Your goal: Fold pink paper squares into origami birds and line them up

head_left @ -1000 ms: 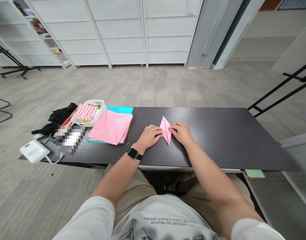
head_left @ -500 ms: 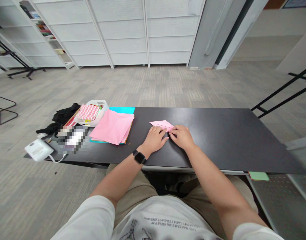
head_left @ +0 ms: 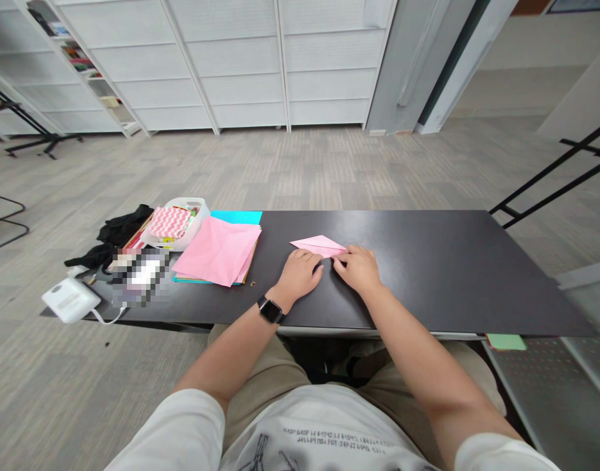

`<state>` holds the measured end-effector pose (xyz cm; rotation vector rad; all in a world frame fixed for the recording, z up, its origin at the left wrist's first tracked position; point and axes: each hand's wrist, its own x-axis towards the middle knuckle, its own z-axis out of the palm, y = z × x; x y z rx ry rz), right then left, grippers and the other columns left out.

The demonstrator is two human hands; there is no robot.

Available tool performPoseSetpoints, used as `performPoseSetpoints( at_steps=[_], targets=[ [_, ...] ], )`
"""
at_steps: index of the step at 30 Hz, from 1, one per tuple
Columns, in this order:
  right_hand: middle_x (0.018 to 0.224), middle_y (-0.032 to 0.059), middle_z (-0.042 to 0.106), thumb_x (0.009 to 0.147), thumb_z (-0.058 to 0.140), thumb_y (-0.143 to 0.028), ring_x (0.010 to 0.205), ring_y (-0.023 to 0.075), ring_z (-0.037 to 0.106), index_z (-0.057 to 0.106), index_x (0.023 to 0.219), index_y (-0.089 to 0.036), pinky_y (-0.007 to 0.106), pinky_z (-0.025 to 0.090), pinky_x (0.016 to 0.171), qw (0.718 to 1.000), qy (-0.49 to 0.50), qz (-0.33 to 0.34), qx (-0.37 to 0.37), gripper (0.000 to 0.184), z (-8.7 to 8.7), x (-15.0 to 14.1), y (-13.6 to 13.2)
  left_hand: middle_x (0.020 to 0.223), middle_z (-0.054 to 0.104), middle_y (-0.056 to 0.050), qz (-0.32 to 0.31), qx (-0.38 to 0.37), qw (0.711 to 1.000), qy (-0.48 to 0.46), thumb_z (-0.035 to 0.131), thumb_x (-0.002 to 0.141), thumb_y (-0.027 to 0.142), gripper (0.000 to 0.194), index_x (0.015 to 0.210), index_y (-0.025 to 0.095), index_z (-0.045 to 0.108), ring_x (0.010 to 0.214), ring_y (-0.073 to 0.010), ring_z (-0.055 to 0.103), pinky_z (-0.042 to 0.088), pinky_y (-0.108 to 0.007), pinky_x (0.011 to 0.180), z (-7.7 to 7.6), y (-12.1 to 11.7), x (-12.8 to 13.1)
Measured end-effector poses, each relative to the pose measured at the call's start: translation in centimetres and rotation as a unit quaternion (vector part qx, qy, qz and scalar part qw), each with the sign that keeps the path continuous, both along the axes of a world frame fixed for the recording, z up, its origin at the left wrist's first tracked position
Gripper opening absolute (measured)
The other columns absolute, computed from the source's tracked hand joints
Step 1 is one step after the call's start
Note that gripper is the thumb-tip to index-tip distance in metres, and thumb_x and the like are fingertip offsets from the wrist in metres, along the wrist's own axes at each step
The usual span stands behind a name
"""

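Observation:
A small folded sheet of pink paper [head_left: 320,245] lies on the dark table before me, its far edge pointed and a crease line running across it. My left hand [head_left: 300,271], with a black watch on the wrist, is closed at the near left edge of the paper, fingers bent together over it. At the near right corner, my right hand [head_left: 357,267] pinches the paper between thumb and fingers. Both hands hide part of the near edge.
Left of my hands is a stack of coloured paper [head_left: 218,252], pink on top. Beyond it stand a white basket [head_left: 201,226] and black cloth [head_left: 125,222]. A white device [head_left: 71,299] with a cable sits at the table's left end. Green paper [head_left: 506,342] is under the right front edge.
My left fingers have drawn back a little toward me, and more of the pink paper shows. The right hand stays at the right corner. The view has shifted slightly.

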<state>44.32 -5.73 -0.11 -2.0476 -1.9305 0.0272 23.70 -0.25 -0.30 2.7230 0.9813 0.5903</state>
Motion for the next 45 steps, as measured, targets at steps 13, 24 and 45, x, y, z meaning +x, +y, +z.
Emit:
performPoseSetpoints(
  at_steps=[13,24,45],
  targets=[
    [0.095,0.0088,0.072,0.100,0.057,-0.033,0.093,0.0247,0.063,0.086,0.103,-0.026,0.039,0.045,0.085,0.991,0.075,0.025,0.109,0.030,-0.8,2.9,0.4,0.120,0.077,-0.009,-0.019,-0.032,0.999,0.003,0.058,0.101,0.030,0.033,0.132,0.024,0.069,0.120,-0.0287,0.061,0.046,-0.048,0.106,0.4,-0.2,-0.1],
    [0.116,0.0075,0.073,0.099,0.064,-0.029,0.108,0.0272,0.059,0.084,0.113,-0.032,0.043,0.041,0.091,0.992,0.030,0.109,0.054,0.025,-1.7,0.9,0.7,0.115,0.079,-0.006,0.010,-0.028,1.000,-0.002,0.053,0.105,0.034,0.033,0.133,0.029,0.071,0.116,-0.0278,0.060,0.043,-0.048,0.102,0.0,0.4,-0.6],
    [0.109,0.0030,0.077,0.097,0.069,-0.025,0.106,0.0221,0.064,0.082,0.103,-0.031,0.040,0.037,0.098,0.979,0.079,0.183,0.041,0.016,-1.3,1.7,0.8,0.126,0.073,-0.006,-0.067,-0.029,0.997,-0.027,0.072,0.097,0.036,0.022,0.116,0.026,0.074,0.120,-0.0242,0.063,0.047,-0.043,0.107,-0.3,2.5,-1.5]
  ],
)
